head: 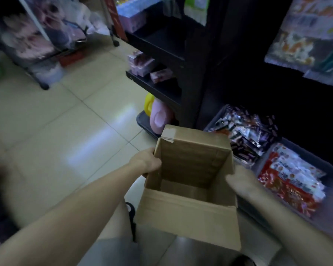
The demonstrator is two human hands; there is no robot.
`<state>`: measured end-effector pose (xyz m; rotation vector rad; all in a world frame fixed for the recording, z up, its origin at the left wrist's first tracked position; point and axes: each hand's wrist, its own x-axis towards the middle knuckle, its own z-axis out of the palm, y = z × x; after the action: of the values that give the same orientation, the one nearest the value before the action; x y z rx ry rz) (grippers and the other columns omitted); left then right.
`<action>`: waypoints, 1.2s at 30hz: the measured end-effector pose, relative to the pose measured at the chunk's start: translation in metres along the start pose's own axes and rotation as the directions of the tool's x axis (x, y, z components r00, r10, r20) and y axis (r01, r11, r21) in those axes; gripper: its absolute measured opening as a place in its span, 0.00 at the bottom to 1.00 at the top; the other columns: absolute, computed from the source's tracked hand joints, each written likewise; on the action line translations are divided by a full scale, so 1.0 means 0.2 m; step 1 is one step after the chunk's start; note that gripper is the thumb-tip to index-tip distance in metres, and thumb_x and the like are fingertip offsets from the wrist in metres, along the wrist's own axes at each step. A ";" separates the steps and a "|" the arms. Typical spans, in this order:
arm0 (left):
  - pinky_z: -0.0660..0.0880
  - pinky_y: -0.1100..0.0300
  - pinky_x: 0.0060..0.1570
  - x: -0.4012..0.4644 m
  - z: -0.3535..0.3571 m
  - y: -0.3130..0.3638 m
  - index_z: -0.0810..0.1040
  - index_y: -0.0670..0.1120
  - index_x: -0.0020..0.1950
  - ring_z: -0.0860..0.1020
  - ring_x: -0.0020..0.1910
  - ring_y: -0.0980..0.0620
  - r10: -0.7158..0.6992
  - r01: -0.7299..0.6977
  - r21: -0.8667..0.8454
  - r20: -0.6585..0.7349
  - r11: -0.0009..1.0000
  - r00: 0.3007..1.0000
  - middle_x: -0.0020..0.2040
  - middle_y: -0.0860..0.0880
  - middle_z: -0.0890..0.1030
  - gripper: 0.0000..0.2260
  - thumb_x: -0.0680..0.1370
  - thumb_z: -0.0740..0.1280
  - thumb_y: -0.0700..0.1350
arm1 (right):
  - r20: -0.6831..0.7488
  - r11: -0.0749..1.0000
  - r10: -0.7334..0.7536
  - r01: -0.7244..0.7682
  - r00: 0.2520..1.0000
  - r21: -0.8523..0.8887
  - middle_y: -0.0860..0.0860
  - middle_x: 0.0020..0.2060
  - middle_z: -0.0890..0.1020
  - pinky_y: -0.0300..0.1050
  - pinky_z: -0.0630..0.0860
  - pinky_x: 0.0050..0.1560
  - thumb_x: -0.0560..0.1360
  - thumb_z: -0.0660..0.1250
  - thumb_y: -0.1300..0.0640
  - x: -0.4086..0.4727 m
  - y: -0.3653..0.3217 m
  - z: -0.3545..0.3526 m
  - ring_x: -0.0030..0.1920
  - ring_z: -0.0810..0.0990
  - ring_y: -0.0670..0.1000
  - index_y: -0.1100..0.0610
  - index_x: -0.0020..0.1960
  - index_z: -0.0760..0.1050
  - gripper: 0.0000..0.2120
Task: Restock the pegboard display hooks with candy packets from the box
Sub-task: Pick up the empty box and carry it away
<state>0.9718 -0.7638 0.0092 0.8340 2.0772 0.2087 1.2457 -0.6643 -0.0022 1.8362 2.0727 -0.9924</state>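
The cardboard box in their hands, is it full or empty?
Empty. The cardboard box is open, and only its bare brown walls and floor show inside, with no packets.

Open box (190,181) sat centre, above tiled floor (56,121). Left hand (145,160) on its left wall, right hand (240,179) on its right wall. Two bins of packets (292,181) lay right of box. Shelf unit (161,60) stood behind box.

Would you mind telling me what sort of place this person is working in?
Most likely a small retail shop. Hanging packets fill the dark display on the right, bins of wrapped snacks sit on the tiled floor, and both hands hold an open cardboard box that looks empty.
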 end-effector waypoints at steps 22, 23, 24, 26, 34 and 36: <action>0.77 0.53 0.51 -1.19 -2.07 -0.64 0.75 0.41 0.69 0.80 0.62 0.36 -0.460 0.261 -0.611 -0.192 0.748 0.867 0.63 0.38 0.81 0.19 0.79 0.62 0.35 | 0.358 0.882 -0.281 0.387 0.890 -0.269 0.61 0.59 0.82 0.46 0.76 0.54 0.75 0.62 0.60 -0.75 -2.56 -0.67 0.62 0.80 0.63 0.61 0.64 0.73 0.17; 0.76 0.54 0.50 -1.20 -2.18 -0.68 0.75 0.42 0.69 0.80 0.61 0.37 -0.461 0.253 -0.613 -0.207 0.749 0.863 0.64 0.38 0.81 0.18 0.79 0.62 0.35 | 0.357 0.878 -0.288 0.394 0.889 -0.273 0.60 0.58 0.82 0.48 0.77 0.55 0.74 0.61 0.59 -0.76 -2.67 -0.66 0.60 0.81 0.63 0.60 0.63 0.74 0.18; 0.74 0.56 0.46 -1.21 -2.28 -0.71 0.76 0.42 0.69 0.80 0.58 0.38 -0.459 0.243 -0.609 -0.225 0.755 0.859 0.63 0.38 0.82 0.17 0.80 0.62 0.35 | 0.354 0.876 -0.289 0.395 0.890 -0.276 0.59 0.57 0.82 0.49 0.79 0.54 0.74 0.61 0.58 -0.77 -2.78 -0.65 0.59 0.81 0.62 0.59 0.63 0.74 0.18; 0.71 0.57 0.43 -1.22 -2.48 -0.77 0.76 0.44 0.66 0.79 0.51 0.42 -0.456 0.231 -0.598 -0.255 0.767 0.853 0.58 0.42 0.82 0.16 0.80 0.63 0.36 | 0.335 0.876 -0.304 0.400 0.892 -0.269 0.60 0.57 0.83 0.51 0.80 0.54 0.73 0.61 0.58 -0.78 -2.99 -0.65 0.56 0.82 0.63 0.57 0.63 0.75 0.18; 0.83 0.46 0.50 -1.11 -3.09 -0.95 0.73 0.53 0.59 0.83 0.48 0.41 -0.480 0.293 -0.534 -0.252 0.793 0.840 0.50 0.44 0.83 0.17 0.70 0.62 0.47 | 0.275 0.899 -0.364 0.413 0.890 -0.148 0.60 0.60 0.82 0.51 0.78 0.60 0.77 0.62 0.62 -0.70 -3.67 -0.63 0.60 0.81 0.63 0.57 0.66 0.74 0.18; 0.83 0.47 0.49 -1.07 -3.20 -0.95 0.72 0.52 0.61 0.83 0.48 0.41 -0.479 0.288 -0.542 -0.251 0.790 0.841 0.51 0.43 0.83 0.14 0.76 0.63 0.43 | 0.264 0.900 -0.372 0.415 0.890 -0.132 0.59 0.59 0.82 0.54 0.80 0.60 0.77 0.62 0.61 -0.64 -3.79 -0.61 0.58 0.81 0.62 0.57 0.65 0.74 0.17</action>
<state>0.4681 -0.9479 0.4617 0.0357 2.3484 0.6765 0.5948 -0.6963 0.4247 1.1666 2.3446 -1.0036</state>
